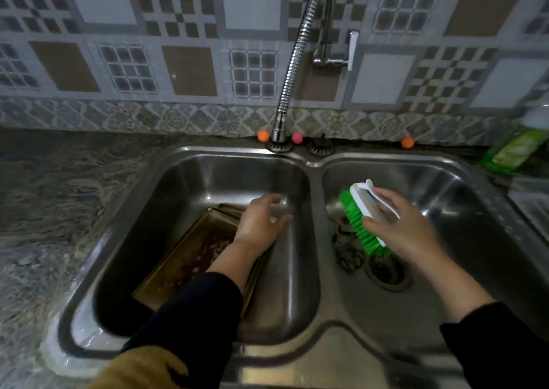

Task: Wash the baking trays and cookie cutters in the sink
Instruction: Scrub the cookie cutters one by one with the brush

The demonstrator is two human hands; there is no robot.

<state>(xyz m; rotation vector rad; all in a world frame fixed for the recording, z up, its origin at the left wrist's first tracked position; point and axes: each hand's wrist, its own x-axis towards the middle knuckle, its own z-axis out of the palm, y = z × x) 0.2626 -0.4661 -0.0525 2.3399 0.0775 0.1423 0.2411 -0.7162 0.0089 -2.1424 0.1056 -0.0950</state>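
So the double sink (315, 163) is set into a dark marbled worktop (59, 198), with the tap hose (292, 62) hanging over the divider and no water that I can see. The baking tray (190, 258) lies tilted in the left basin, leaning toward the basin's right side, brown residue and a few wet spots on its face (looks like more than one tray stacked there, but the blur makes it hard to say). What I take to be the cookie cutters (346, 249) sit in a dark tangle by the drain in the right basin.

The right hand (407, 228) grips the green-bristled scrub brush (367, 219) by its white back, bristles facing left. The left hand (261, 222) hovers over the tray's top end with fingers loosely spread, holding nothing.

If it were me: pin the tray's top edge with the free hand first so it doesn't skid down the steel, get some water and soap (517, 148) on it, then scrub along its length, working the corners hardest.
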